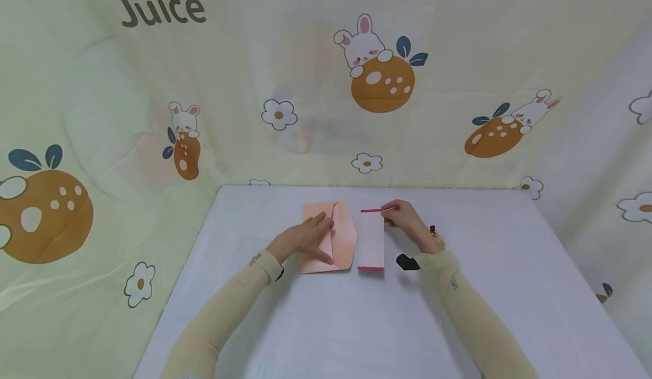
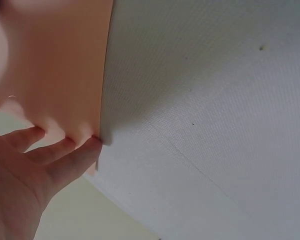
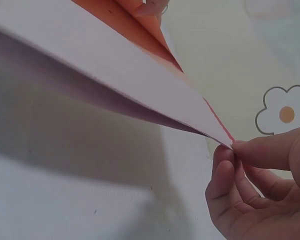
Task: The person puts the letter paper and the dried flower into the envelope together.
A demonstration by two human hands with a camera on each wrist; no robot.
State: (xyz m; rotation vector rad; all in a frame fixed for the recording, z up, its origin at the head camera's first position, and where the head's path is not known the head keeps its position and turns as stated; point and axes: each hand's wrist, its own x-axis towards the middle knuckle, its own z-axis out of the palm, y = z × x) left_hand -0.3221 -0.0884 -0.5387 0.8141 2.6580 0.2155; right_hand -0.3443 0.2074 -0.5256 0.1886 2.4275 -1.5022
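Observation:
A peach-coloured paper envelope (image 1: 347,236) lies on the table with its pointed flap opened out to the right. My left hand (image 1: 307,237) rests on it, fingers spread and fairly straight. In the left wrist view, several fingertips press on the envelope (image 2: 60,70) near its edge. Just right of the flap is a narrow pale card (image 1: 371,240) with red scalloped trim along its top and bottom ends. My right hand (image 1: 405,219) pinches the card's top right corner between thumb and fingers. The right wrist view has the card (image 3: 135,85) tilted, its near edge raised over the table.
The table has a white cloth (image 1: 326,322). Behind and on both sides hangs a pale curtain (image 1: 305,56) printed with rabbits, oranges and flowers. A black piece (image 1: 407,262) shows by the right wrist, beside the sleeve.

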